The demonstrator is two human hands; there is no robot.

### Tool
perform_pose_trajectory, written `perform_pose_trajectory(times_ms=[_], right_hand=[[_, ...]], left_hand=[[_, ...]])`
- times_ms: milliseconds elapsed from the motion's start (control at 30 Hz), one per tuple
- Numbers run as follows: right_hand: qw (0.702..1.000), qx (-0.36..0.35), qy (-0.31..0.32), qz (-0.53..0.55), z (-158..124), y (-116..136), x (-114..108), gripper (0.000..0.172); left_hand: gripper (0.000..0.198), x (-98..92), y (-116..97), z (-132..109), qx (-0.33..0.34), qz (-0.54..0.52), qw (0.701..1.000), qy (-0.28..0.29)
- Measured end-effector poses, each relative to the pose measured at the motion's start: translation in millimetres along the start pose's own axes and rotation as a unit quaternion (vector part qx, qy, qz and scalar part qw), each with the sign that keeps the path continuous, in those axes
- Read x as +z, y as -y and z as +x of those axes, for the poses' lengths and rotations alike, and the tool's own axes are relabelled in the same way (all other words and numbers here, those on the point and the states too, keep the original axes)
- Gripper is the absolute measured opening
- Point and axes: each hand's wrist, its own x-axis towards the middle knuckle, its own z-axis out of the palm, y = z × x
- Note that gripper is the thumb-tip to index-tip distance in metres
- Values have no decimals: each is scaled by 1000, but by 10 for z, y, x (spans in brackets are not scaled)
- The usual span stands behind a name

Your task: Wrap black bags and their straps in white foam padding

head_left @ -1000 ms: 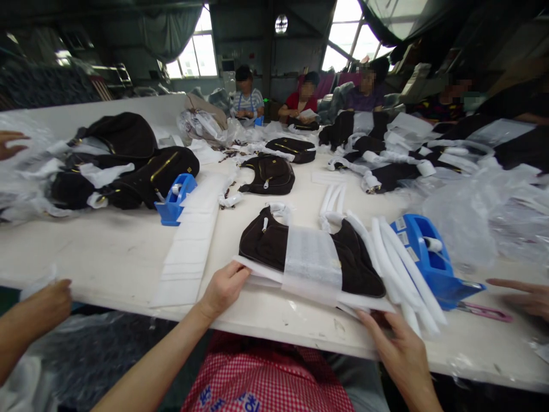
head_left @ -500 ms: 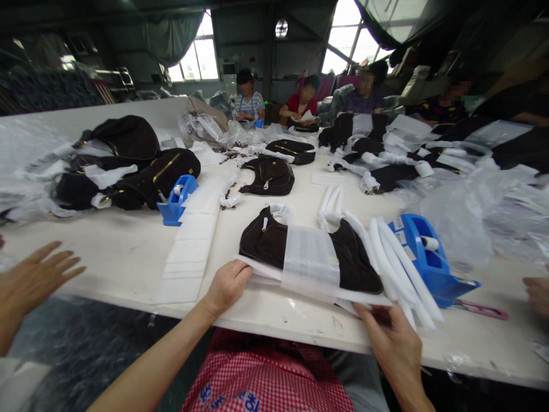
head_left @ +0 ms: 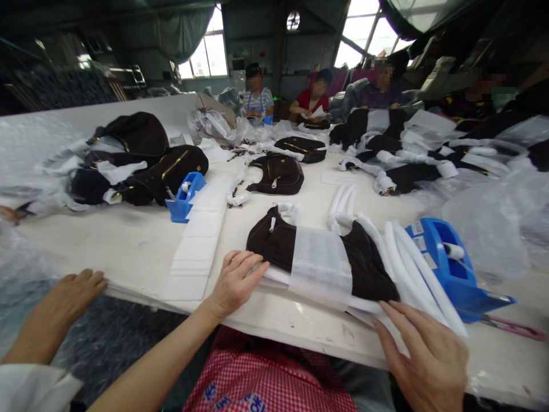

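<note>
A dark brown handbag (head_left: 270,239) lies on the table in front of me, a white foam sheet (head_left: 321,260) wrapped round its middle. Along its near edge runs a white foam strip (head_left: 277,276). My left hand (head_left: 238,280) is closed on the strip's left end, beside the bag's lower left corner. At the lower right corner, my right hand (head_left: 422,349) has its fingers over the strip's other end and the thumb below. White wrapping covers the bag's handle (head_left: 289,212).
White foam tubes (head_left: 412,269) and a blue tape dispenser (head_left: 450,269) stand to the right, a pink-handled cutter (head_left: 514,327) beside them. Foam sheets (head_left: 195,252) and another dispenser (head_left: 185,197) lie left. A co-worker's hand (head_left: 72,303) rests at the left edge. More brown bags (head_left: 278,174) lie beyond.
My left hand's fingers have come over the top of the strip. My right hand has shifted from beneath the strip's end to lay its fingers over it. The co-worker's hand at left has lowered.
</note>
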Motion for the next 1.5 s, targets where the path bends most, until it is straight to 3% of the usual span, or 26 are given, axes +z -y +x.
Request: perform_pose_trajectory(times_ms=[67,267,367,533,733,900,933,1033,1100,1267,1500], right_hand=[[998,-49,36,12,79,-7,27,21],[997,-60,52,13,176,-21,127,8],[992,-88,83,38,192,-91,167,12],[983,-113,119,83,172,-238,275,13],[983,-96,105,113,96,-249,381,11],[980,-115,104,122,150,-243,296,11],[980,-119,109,117,184,-229,257,13],[982,-128,118,78,300,-129,149,43],[981,-143,114,67,355,-38,125,50],[982,-126,92,108,307,79,232,36],[989,-60,25,130,111,52,334,18]], left_hand=[[18,30,-8,19,0,-5,1000,-9],[17,150,-42,2,-4,-16,1000,19],[19,197,1,-3,21,-27,998,59],[19,290,51,26,30,-27,996,76],[24,398,59,33,1,-46,997,59],[18,208,29,63,-14,-83,992,96],[17,155,4,83,-22,-94,989,109],[34,54,-106,153,-37,-83,987,132],[37,62,-180,181,-33,-50,990,131],[25,204,-264,124,-21,-22,996,81],[28,300,-252,30,-25,-52,995,82]])
